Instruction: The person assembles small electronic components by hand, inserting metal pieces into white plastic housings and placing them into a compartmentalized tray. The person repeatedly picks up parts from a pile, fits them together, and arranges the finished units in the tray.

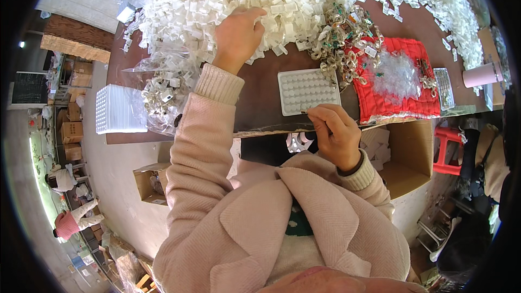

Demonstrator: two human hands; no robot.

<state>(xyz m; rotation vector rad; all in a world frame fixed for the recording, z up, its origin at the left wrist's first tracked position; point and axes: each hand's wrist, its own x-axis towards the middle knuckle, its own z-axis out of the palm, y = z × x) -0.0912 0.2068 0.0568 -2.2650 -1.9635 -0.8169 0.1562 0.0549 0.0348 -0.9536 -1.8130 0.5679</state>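
My left hand (239, 35) reaches to the near slope of a large heap of small clear plastic pieces (293, 8). One finger stretches out to the right over the pieces; the others are partly hidden, and nothing shows in its grasp. At the table's front edge my right hand (336, 133) is closed in a pinch on something tiny and dark, too small to name. Those fingertips are by the lower right corner of a white tray (308, 91) with rows of small compartments. Behind the tray lies a tangled bunch of small metallic parts (339, 49).
A red cloth (401, 107) carries a clear plastic bag (395, 76) on the right. On the left are stacked white trays (120, 109) and a bag of small parts (163, 95). Below stand a cardboard box (410, 157) and a red stool (448, 149). People work far left.
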